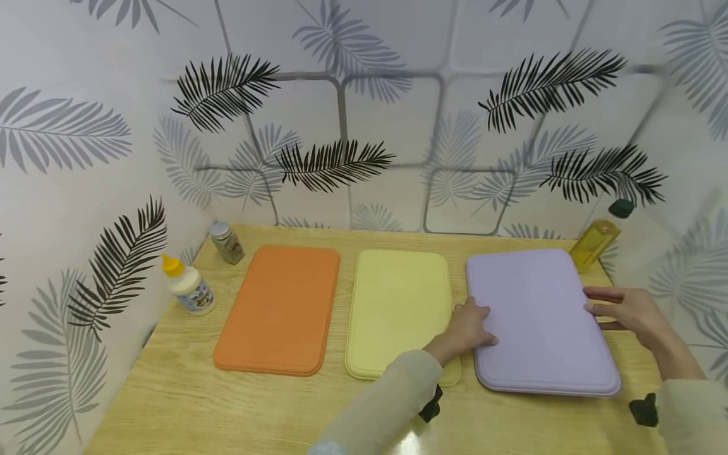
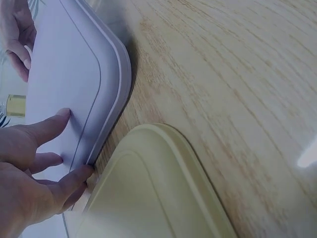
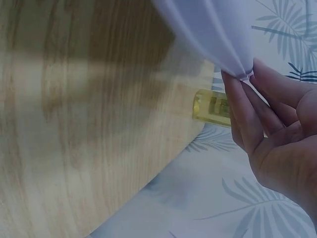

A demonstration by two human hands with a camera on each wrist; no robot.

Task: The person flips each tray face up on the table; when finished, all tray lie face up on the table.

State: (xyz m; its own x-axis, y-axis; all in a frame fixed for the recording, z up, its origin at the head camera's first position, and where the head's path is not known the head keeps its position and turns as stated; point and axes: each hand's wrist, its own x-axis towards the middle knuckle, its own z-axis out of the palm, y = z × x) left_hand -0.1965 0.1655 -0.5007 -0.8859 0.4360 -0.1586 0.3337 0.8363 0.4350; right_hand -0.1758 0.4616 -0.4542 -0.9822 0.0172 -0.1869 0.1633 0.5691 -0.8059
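A lavender rectangular mat (image 1: 534, 322) with rounded corners lies at the right of the table, its right side raised off the wood. At its left edge my left hand (image 1: 469, 325) holds on, thumb and a finger on the top face and other fingers at the rim. In the left wrist view the left hand's thumb (image 2: 54, 124) presses near the seam line. My right hand (image 1: 628, 313) pinches the opposite edge between thumb and fingers; the right wrist view shows this right hand (image 3: 277, 124) with the raised mat (image 3: 213, 34) between the fingertips.
A yellow mat (image 1: 398, 309) lies just left of the lavender one, under my left forearm. Further left is an orange mat (image 1: 279, 309). A glue bottle (image 1: 193, 291) and a small jar (image 1: 227, 243) stand at the left edge. A yellow bottle (image 1: 594, 243) stands at the back right.
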